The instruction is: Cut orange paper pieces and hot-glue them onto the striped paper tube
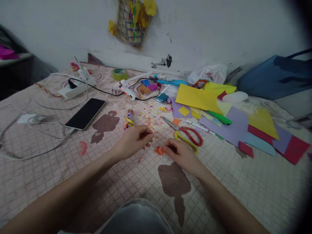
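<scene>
My right hand [181, 154] pinches a small orange paper piece [159, 150] with lobed, petal-like edges, held just over the table. To its left, my left hand [134, 139] has thumb and fingertips pressed together; whatever is between them is too small or hidden. Just behind my left hand lies a purple rolled piece with dark dots and a yellow band [130, 119]. Scissors with one red and one yellow handle [192, 136] lie beyond my right hand, next to an orange paper square [175, 122]. Tiny paper scraps [152, 118] are scattered between the hands and the back.
A hot glue gun [125, 88] with a black cord stands at the back. On the left are a phone [85, 113], cables and a power strip [76, 88]. Coloured paper sheets [197, 99] and a white marker [200, 126] cover the right, before a blue bag [273, 78].
</scene>
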The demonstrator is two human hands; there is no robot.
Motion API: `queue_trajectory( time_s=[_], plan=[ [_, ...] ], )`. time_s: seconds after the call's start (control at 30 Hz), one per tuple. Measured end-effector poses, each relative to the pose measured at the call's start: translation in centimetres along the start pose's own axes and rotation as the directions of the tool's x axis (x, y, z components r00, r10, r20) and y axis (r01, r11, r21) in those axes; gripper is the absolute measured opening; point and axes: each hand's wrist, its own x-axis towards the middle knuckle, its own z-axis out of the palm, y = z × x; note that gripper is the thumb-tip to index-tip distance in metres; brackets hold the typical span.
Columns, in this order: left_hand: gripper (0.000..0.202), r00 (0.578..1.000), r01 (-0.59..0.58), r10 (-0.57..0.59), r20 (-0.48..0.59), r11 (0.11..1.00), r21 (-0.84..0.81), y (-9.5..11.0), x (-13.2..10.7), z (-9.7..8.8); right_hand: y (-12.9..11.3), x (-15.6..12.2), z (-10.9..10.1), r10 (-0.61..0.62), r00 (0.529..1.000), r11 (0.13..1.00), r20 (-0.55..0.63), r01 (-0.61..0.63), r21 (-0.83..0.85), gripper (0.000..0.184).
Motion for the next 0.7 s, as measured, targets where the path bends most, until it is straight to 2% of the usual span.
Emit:
queue_trajectory(
  time_s=[0.07,0.17,0.23,0.3,0.4,0.57,0.7],
  plan=[
    [0.016,1.000,-0.014,0.015,-0.008,0.998,0.067,-0.1,-0.1,-0.2,-0.2,0.1,0.5,-0.032,0.999,0.997,0.040,0.034,-0.067,0.012],
    [0.016,0.999,-0.039,0.043,-0.026,0.992,0.121,0.0,-0.2,-0.6,-0.3,0.0,1.4,-0.028,1.000,0.991,-0.011,0.026,-0.129,0.006],
    [0.016,0.997,-0.055,0.062,-0.048,0.989,0.138,0.1,-0.2,-1.2,-0.2,0.0,1.7,-0.002,0.999,0.990,-0.040,-0.003,-0.144,0.011],
    [0.016,0.994,-0.067,0.078,-0.075,0.988,0.140,0.3,-0.1,-2.0,-0.1,-0.1,1.8,0.013,0.999,0.988,-0.046,-0.020,-0.153,0.013],
    [0.017,0.989,-0.057,0.071,-0.128,0.992,0.116,0.2,-0.2,-3.7,0.0,0.0,1.7,0.005,0.999,0.987,-0.037,-0.011,-0.158,0.007],
    [0.020,0.979,-0.018,0.040,-0.201,0.993,0.113,-1.6,-0.5,-7.1,0.0,0.8,2.0,0.026,0.999,0.997,-0.029,-0.028,-0.070,0.010],
    [0.020,0.971,-0.015,0.043,-0.236,0.993,0.118,-3.3,-0.9,-8.8,-0.2,2.2,2.0,0.007,1.000,1.000,-0.022,-0.007,-0.003,0.012]
  ],
)
